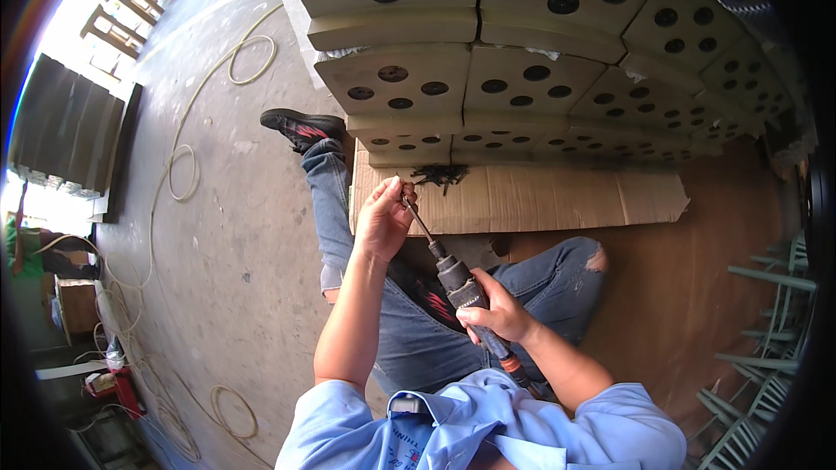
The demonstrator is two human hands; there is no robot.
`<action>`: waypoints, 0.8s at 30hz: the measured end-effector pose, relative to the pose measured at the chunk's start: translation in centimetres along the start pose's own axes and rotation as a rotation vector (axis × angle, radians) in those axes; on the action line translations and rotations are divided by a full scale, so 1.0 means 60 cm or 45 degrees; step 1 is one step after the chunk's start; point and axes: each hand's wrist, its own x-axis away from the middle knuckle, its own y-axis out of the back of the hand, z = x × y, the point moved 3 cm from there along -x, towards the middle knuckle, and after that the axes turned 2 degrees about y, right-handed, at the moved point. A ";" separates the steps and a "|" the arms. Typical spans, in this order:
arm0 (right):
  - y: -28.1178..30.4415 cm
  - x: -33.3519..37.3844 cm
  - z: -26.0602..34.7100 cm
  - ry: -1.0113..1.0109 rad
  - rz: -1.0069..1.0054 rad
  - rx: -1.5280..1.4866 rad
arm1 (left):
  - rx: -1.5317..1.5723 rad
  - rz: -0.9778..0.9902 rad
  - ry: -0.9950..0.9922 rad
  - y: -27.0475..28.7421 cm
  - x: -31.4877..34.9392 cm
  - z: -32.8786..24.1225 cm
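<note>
Near the middle of the frame, the right hand (pixel 498 312) is wrapped around the body of a dark power driver (pixel 454 273), which lies at a slant, with its rear end toward the lower right. From its front, a thin metal bit (pixel 419 222) points to the upper left and reaches the left hand (pixel 383 224). The fingertips of this left hand are pressed together at the tip of the bit; whether they pinch also a small screw, I cannot tell. Just beside them, to the right, a loose pile of black screws (pixel 441 176) lies on a flat piece of brown cardboard (pixel 566 200). Above it, rows of beige blocks (pixel 531 28) with round black discs fill the upper middle and upper right of the frame. The person sits on the floor with bent legs, in blue jeans (pixel 549 283) and a light blue shirt (pixel 566 422). A pale hose (pixel 151 226) makes loops on the grey floor (pixel 239 313) at the left, and green metal frames (pixel 766 365) stand at the lower right.
</note>
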 end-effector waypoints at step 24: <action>-0.044 -0.016 0.037 0.148 -0.072 0.065 | -0.088 -0.132 -0.188 -0.101 -0.002 -0.032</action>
